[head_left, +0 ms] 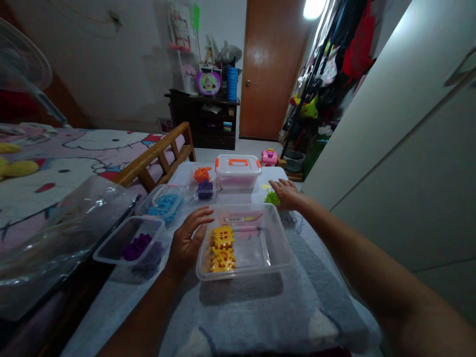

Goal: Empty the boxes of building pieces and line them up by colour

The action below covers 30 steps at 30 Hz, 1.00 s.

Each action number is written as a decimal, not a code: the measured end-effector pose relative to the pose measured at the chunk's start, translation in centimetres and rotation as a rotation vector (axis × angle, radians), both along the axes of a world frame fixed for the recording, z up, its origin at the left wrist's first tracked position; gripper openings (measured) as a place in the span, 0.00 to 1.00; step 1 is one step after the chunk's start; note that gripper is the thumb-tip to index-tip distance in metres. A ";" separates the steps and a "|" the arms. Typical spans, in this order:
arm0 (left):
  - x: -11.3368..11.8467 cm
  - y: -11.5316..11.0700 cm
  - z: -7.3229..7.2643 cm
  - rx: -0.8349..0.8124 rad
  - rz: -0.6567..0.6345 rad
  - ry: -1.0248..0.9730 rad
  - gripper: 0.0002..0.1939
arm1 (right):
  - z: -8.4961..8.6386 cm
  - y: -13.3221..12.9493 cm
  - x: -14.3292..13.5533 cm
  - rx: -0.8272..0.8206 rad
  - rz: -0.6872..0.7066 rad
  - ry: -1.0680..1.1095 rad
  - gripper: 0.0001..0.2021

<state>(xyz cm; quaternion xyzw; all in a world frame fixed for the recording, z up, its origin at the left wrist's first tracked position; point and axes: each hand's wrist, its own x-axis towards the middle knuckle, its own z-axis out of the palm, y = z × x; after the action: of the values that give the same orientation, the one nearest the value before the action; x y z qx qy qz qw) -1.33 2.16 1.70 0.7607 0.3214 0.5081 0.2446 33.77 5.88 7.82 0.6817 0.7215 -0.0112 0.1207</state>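
In front of me a clear plastic box [256,270] holds yellow plastic building pieces [223,248] along its left side. My left hand [190,238] rests by the box's left wall with its fingers spread, gripping nothing. At the far right of the table my right hand [285,194] reaches out, fingers extended, beside bright green pieces [272,198]. Whether its fingertips touch them I cannot tell. To the left, one clear tub holds purple pieces [137,247] and another holds blue pieces [163,206]. Orange pieces [202,174] and dark violet pieces [205,189] share a clear tray.
A lidded box [238,173] with orange clips stands at the table's back. A wooden bed rail [159,148] and a clear plastic bag [85,218] lie left. A pale cabinet [401,148] rises on the right. A pink toy case [269,157] sits beyond the table.
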 end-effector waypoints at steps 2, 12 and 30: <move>-0.1 0.0 -0.1 -0.003 -0.005 0.000 0.13 | -0.6 0.3 -0.1 -0.021 0.003 -0.026 0.55; 0.0 -0.2 0.3 0.001 0.008 0.011 0.13 | -1.2 0.9 -0.8 -0.022 0.031 -0.001 0.40; -0.1 0.0 0.0 0.004 -0.012 0.005 0.13 | 2.9 0.6 -0.4 0.134 -0.052 0.093 0.45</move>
<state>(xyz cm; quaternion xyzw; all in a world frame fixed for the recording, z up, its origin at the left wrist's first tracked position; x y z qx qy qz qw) -1.41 2.13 1.65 0.7647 0.3162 0.5052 0.2452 33.37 6.48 10.76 0.7055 0.7075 0.0020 0.0408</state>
